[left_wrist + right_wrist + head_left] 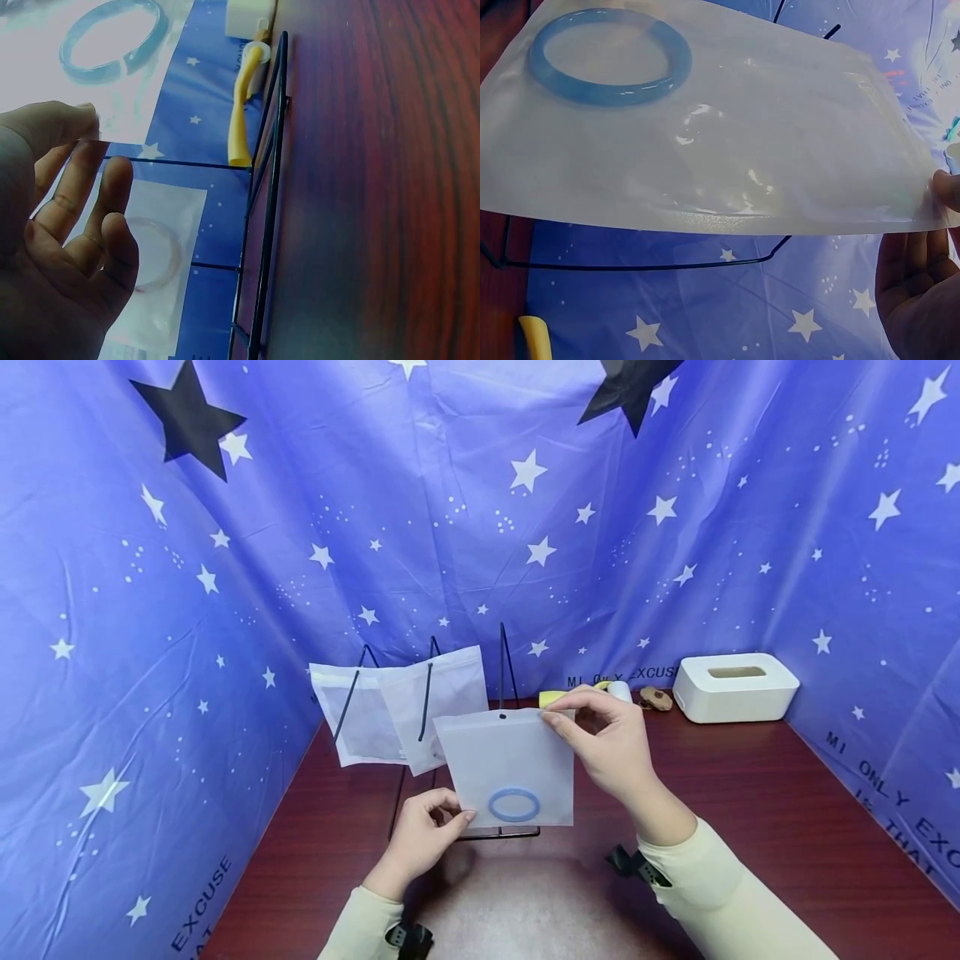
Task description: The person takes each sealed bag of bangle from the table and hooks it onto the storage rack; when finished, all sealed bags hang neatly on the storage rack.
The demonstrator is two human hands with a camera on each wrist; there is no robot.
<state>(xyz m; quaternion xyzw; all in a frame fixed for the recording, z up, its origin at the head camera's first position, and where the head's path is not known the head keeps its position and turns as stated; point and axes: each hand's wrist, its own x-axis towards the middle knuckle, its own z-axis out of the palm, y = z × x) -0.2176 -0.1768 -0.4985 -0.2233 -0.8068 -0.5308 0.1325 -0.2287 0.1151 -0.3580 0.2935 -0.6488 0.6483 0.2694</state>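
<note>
A frosted zip bag [480,760] hangs at its top edge from a prong of a black wire rack [271,172]. Inside, near the bottom, lies a pale blue bangle [619,94]. My left hand [423,835] pinches the bag's lower left corner between thumb and fingers. At the upper right corner, my right hand [618,743] pinches the edge with thumb and forefinger. Two more frosted bags, one on the far left [360,714] and one in the middle [457,693], hang from the rack's other prongs. A pale ring shows through a bag in the left wrist view.
At the back right of the dark red wooden table [787,827] stands a white tissue box [735,697]. Left of it sit a small brown object [656,698] and a yellow item [552,699], partly behind my right hand. A blue starry curtain [450,527] surrounds the table's back and sides.
</note>
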